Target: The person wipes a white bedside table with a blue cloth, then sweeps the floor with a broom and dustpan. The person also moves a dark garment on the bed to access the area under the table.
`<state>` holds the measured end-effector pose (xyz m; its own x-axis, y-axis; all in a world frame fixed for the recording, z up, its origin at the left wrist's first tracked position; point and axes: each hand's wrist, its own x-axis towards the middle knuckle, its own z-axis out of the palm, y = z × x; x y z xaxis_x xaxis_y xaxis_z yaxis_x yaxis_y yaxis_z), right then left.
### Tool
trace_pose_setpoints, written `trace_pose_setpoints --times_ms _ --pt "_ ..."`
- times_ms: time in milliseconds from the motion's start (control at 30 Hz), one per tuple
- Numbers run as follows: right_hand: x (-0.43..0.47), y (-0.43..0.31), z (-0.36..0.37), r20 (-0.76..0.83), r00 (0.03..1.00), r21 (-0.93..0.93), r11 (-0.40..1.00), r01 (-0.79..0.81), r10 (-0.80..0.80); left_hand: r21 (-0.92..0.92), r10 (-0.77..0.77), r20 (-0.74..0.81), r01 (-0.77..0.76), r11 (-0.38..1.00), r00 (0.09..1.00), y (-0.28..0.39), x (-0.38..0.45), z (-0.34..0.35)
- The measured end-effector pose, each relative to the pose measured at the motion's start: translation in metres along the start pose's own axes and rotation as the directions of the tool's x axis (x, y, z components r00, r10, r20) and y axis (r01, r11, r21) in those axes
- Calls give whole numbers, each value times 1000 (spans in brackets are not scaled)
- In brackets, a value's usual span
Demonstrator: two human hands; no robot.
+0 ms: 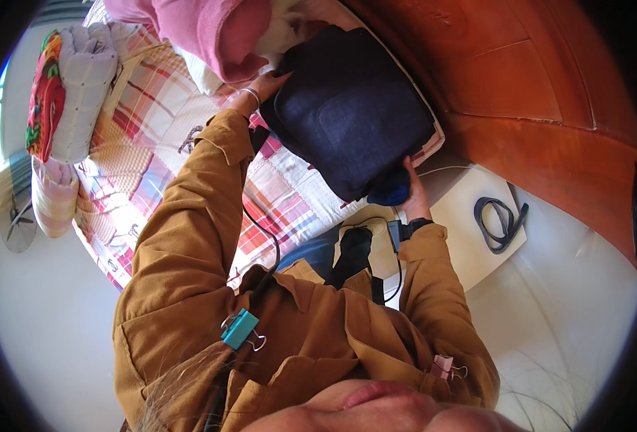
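Note:
A folded dark navy garment (359,116) with a pocket-like outline lies in front of me on the bed's right side. My left hand (269,86), with a bangle at the wrist, grips its upper left edge; some fingers are hidden under the cloth. At the lower right corner, my right hand (417,190) holds the garment near a patch of bright blue cloth (390,190). The fingers of this hand are partly covered by fabric. A plaid patchwork bedspread (291,189) lies beneath and to the left of the garment.
A pink cloth (205,32) lies beyond my left hand. Rolled quilts (83,92) stand at the bed's far left. A reddish-brown wooden headboard or cabinet (513,81) borders the right. A coiled dark belt or strap (497,224) rests on a pale surface (459,254).

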<state>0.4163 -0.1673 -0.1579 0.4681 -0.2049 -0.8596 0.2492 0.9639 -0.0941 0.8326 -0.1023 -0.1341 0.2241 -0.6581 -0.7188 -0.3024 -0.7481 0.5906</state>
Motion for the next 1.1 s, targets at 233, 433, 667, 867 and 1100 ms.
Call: trace_pose_setpoints --times_ms 233,433,667,867,1100 --pt "5 -3 14 -125 992 -68 998 -1 -7 -309 77 295 19 951 953 -30 43 -3" --pt "-8 -11 29 -23 998 -221 973 -70 67 -194 259 156 -227 954 953 -65 41 -18" --pt "-102 -20 29 142 989 -439 893 103 -45 -516 267 229 -115 849 936 -68 -76 -15" --pt "-172 -31 -27 245 961 -519 820 240 -126 -427 210 156 -126 895 965 -17 -164 67" --pt "-285 -73 -149 91 920 -549 751 367 -382 -522 333 379 -98 847 863 119 -163 207"
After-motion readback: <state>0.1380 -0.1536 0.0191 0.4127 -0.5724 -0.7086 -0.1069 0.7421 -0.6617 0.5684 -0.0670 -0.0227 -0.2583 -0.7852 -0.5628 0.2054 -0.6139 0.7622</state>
